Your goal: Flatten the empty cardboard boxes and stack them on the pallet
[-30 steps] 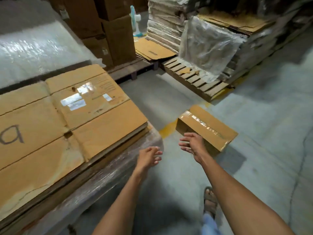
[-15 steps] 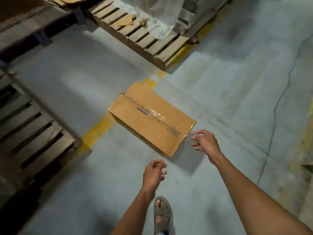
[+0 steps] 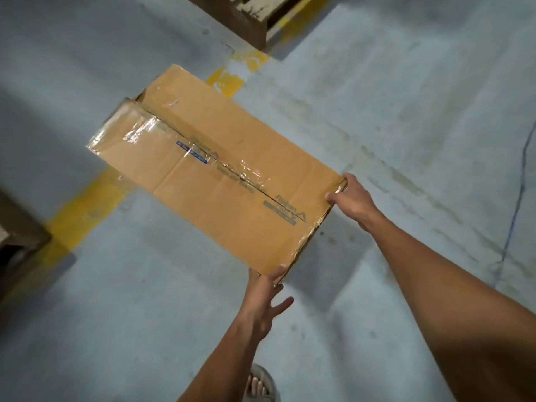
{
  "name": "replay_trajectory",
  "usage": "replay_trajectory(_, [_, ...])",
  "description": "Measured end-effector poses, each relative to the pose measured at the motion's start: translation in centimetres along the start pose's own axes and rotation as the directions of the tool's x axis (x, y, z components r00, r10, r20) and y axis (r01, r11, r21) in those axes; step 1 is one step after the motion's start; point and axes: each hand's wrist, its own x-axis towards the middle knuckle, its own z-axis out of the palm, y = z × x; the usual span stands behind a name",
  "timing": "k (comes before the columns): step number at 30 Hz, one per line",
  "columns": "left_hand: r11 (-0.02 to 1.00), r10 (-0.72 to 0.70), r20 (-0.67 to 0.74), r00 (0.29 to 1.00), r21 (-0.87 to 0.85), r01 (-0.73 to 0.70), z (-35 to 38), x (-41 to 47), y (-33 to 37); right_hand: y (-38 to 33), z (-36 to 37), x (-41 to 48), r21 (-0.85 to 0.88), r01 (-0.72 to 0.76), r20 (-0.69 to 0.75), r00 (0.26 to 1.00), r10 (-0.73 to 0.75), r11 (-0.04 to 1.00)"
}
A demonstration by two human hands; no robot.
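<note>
Well, starting at the left edge, a dark pallet corner [image 3: 17, 245] sits on the floor [image 3: 116, 329] beside a worn yellow line [image 3: 84, 210]. I judge the line marks the bay where the stacks belong.

Across that line lies the cardboard box [image 3: 220, 169], slantwise on the concrete, not yet flattened and nowhere near a stack. Clear tape [image 3: 185, 146] runs along its top seam and holds the flaps closed, so the seam has to give before the box will fold. A second pallet [image 3: 237, 21] shows beyond it at the top.

My left grip [image 3: 262, 297] is at the near corner with the thumb laid on the top edge and the fingers [image 3: 285, 303] splayed and released, steadying more than grasping. From below, it can take the weight once the box tips.

My right grip [image 3: 352, 198] is clenched on the taped end, fingers hooked over the edge, which gives the pull to raise that end. I cannot tell whether the far end touches the floor.

A sandalled foot [image 3: 261, 381] stands under the arms, and a thin crack [image 3: 516, 198] runs down the floor at right.
</note>
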Motion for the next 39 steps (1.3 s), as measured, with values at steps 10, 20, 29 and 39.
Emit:
replay_trajectory(10, [0.925,0.323,-0.31,0.894,-0.097,-0.367,-4.4,-8.1,6.1,-7.9,0.5,-6.4,0.247,0.21,0.03,0.974,-0.224,0.946])
replay_trajectory(20, [0.816,0.549,-0.353,0.758,0.027,-0.578,-13.1,-22.2,20.0,-22.0,2.5,-20.1,0.387,0.322,-0.14,0.947,-0.29,0.864])
replay_trajectory(29, [0.59,0.799,-0.22,0.56,0.1,-0.802,-19.3,-49.3,25.9,-35.1,-2.9,-43.3,0.542,0.541,-0.334,0.841,-0.425,0.643])
replay_trajectory(39, [0.264,0.953,-0.192,0.235,0.141,-0.954,-38.5,-86.9,17.6,-44.2,-1.7,-83.3,0.667,0.693,-0.442,0.664,-0.603,0.274])
